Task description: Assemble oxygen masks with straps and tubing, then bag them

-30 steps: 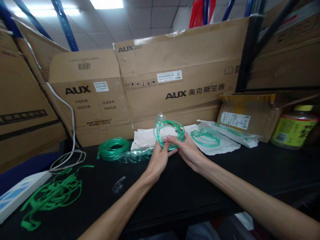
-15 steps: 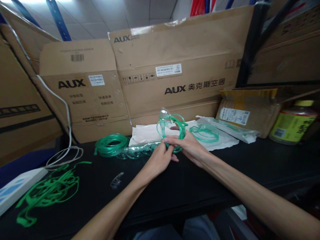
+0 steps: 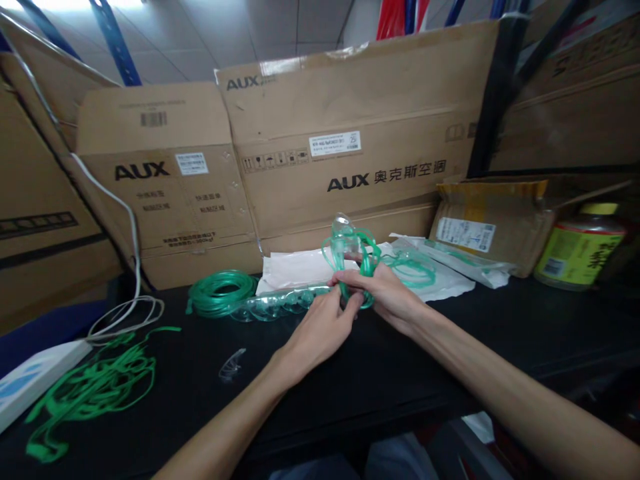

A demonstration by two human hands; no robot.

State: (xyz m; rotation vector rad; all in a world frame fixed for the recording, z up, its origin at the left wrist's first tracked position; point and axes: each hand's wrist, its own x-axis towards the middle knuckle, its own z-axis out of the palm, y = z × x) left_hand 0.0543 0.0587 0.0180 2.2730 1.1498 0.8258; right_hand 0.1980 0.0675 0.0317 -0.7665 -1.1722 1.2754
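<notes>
A clear oxygen mask (image 3: 343,229) with coiled green tubing (image 3: 371,253) is held up over the black table. My right hand (image 3: 393,287) is closed around the coil and the base of the mask from the right. Just below, my left hand (image 3: 326,323) is closed at the lower part of the coil, its thumb against the tubing. The fingers partly hide what they pinch. Behind my left hand lies a row of clear mask cups (image 3: 280,303). Farther right, another coil of green tubing (image 3: 413,270) lies in a clear bag on white packaging.
A big green tubing coil (image 3: 223,292) and white pouches (image 3: 305,268) lie at the back. Tangled green straps (image 3: 100,380) and a white power strip (image 3: 43,377) are at left. A small clear plastic piece (image 3: 231,365) lies in front. Cartons (image 3: 350,100) and a yellow-labelled jar (image 3: 580,247) stand behind.
The mask has shifted slightly right and turned, with its tubing gathered closer. My left hand has moved a little right and its thumb now presses higher against the coil.
</notes>
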